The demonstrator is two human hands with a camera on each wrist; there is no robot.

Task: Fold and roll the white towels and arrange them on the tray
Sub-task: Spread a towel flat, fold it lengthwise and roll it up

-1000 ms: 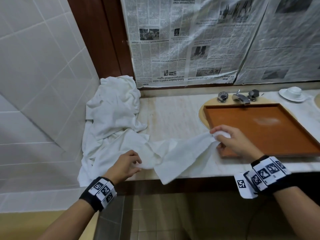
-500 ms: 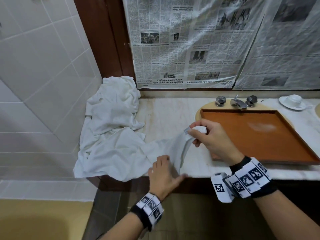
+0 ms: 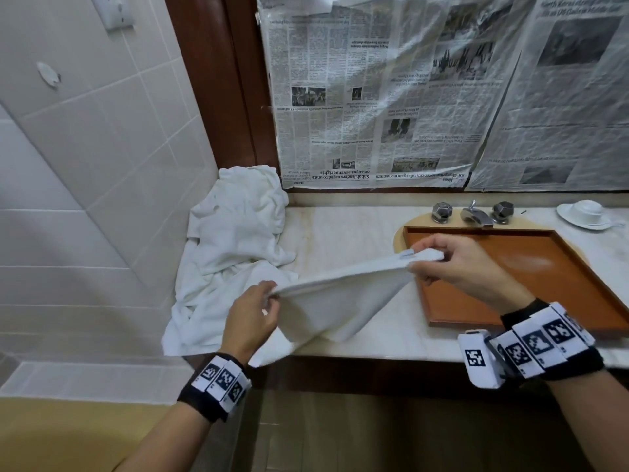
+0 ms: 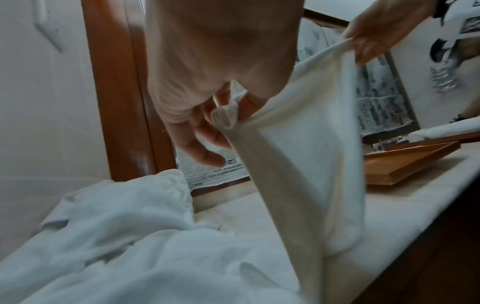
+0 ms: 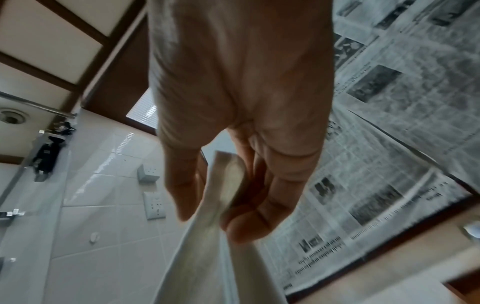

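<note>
Wooden tray (image 3: 578, 284) at 3 o'clock: bare | left hand (image 3: 248, 321), right hand (image 3: 466, 264): each pinching white towel (image 3: 340, 294) | towel heap (image 3: 231, 253) at 10 o'clock

Left hand (image 3: 250, 321) and right hand (image 3: 459, 264) each pinched one end of a white towel (image 3: 340, 298), stretched above the surface (image 3: 347, 229). Left of the towel lay a heap of towels (image 3: 231, 247); right of it sat the brown tray (image 3: 531, 277).
</note>
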